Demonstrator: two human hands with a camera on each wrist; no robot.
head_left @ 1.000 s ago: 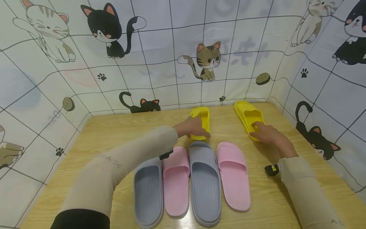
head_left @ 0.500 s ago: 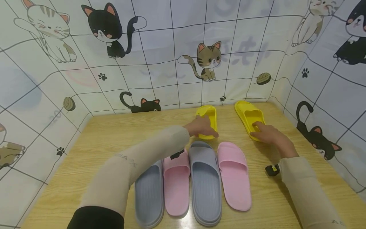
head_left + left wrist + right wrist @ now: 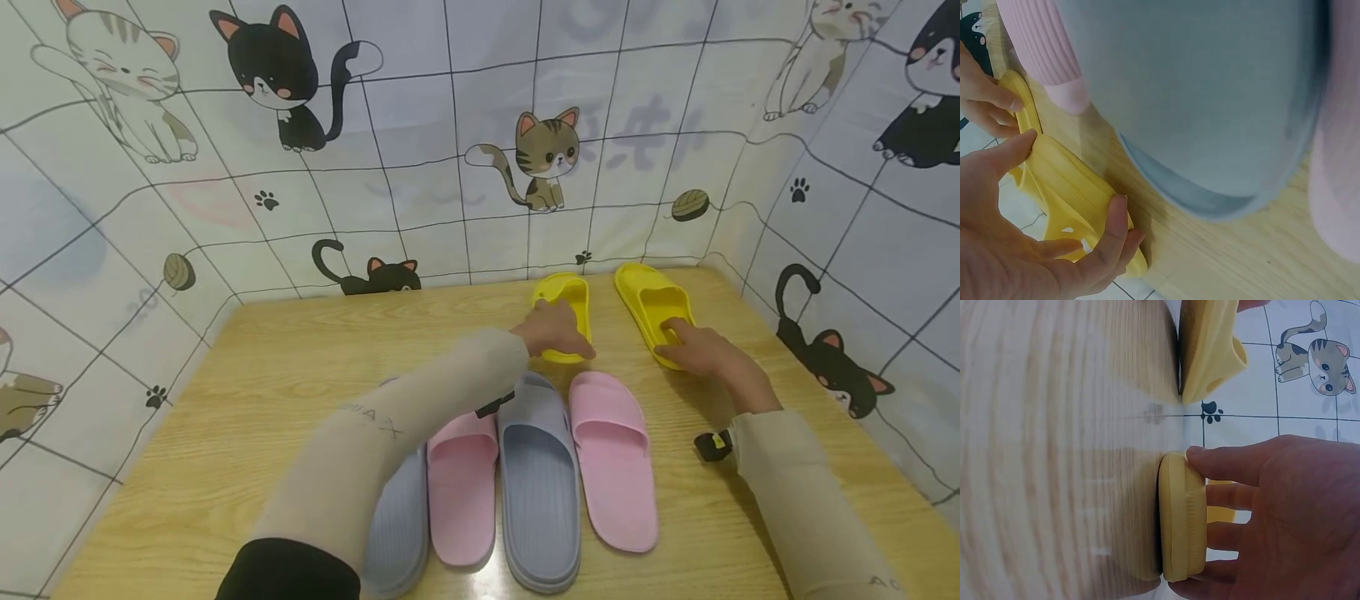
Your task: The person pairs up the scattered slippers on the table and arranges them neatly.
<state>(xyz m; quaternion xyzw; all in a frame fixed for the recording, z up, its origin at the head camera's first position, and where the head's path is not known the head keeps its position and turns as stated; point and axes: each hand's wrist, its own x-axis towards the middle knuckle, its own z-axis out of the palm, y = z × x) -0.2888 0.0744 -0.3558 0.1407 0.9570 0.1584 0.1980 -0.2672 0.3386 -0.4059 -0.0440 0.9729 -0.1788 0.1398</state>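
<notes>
Two yellow slippers lie toward the back of the wooden table, toes to the wall. My left hand (image 3: 557, 327) holds the left yellow slipper (image 3: 559, 287) by its heel end; in the left wrist view its thumb and fingers span both sides of the sole. Around the heel of the right yellow slipper (image 3: 649, 287), my right hand (image 3: 701, 350) keeps its thumb on one edge and fingers on the other, as the right wrist view shows. A gap of bare wood separates the pair, and the right one angles slightly outward.
In front stand a grey slipper (image 3: 397, 525), partly behind my left sleeve, a pink slipper (image 3: 461, 500), another grey slipper (image 3: 542, 500) and another pink slipper (image 3: 618, 500), in a row. A cat-print cloth wall (image 3: 420, 192) borders the wooden table (image 3: 300, 358) behind and at both sides.
My left hand has slid the left yellow slipper rightward along the back, closer to the other yellow one. The right hand and its slipper have stayed in place.
</notes>
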